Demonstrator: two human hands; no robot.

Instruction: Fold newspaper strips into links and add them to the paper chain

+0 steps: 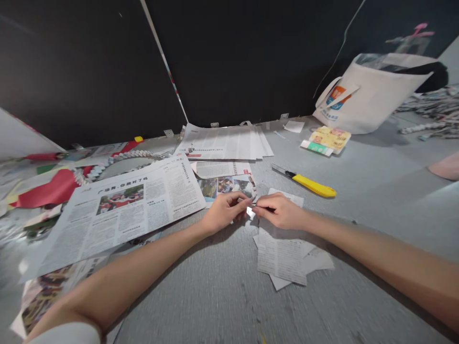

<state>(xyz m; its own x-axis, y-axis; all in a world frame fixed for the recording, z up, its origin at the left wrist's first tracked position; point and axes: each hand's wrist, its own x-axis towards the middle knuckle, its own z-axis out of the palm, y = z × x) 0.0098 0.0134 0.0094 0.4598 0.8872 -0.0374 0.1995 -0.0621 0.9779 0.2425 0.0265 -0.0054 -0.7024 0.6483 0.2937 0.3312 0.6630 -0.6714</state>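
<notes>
My left hand [225, 210] and my right hand [279, 210] meet over the grey table [376, 200], both pinching a small folded piece of paper [250, 211] between their fingertips. The fingers of each hand are curled closed on it. Just below my right hand lies a small pile of cut newspaper pieces [287, 258]. A large open newspaper [122, 210] lies to the left of my left hand. A yellow utility knife [308, 183] rests beyond my right hand.
More newspaper sheets [225, 142] lie at the back. A white tote bag [373, 93] stands at the back right, with a yellow card and packet [328, 139] in front of it. A folded paper chain and red paper [53, 187] lie at left. A dark wall rises behind.
</notes>
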